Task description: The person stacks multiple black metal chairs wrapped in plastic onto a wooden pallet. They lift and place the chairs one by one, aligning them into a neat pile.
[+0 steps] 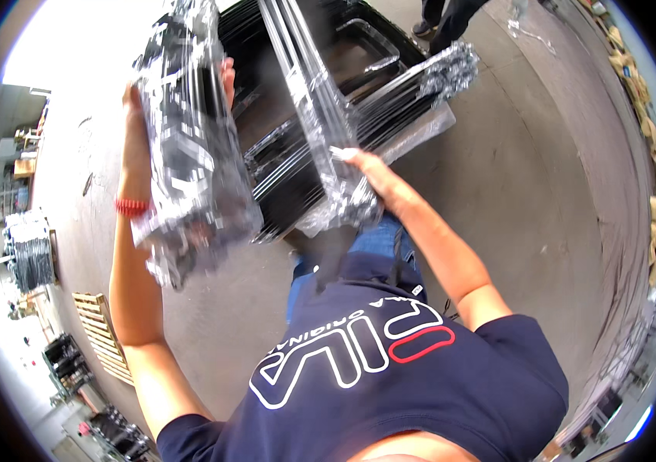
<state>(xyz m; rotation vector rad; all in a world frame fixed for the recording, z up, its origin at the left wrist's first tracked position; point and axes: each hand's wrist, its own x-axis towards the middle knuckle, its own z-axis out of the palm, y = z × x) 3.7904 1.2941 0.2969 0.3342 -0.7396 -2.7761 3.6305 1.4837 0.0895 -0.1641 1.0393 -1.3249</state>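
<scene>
On the left, a long bundle of black parts in clear plastic wrap [189,115] is held up by my left hand [134,104]. That hand is closed round the bundle from behind; only its edge and some fingertips show past the sides. My right hand [368,165] grips a second, narrower piece wrapped in clear plastic [316,115], near its closer end. This piece lies slantwise across a stack of black wrapped frames [285,169]. Part of my right hand's fingers is hidden by the plastic. The left bundle's lower end is blurred.
Another person's legs [451,27] stand beyond the stack at the upper right. A wooden pallet [102,335] lies on the concrete floor at the left. Farther left stands a wrapped dark stack [31,250]. Brown bundles [640,100] line the right wall.
</scene>
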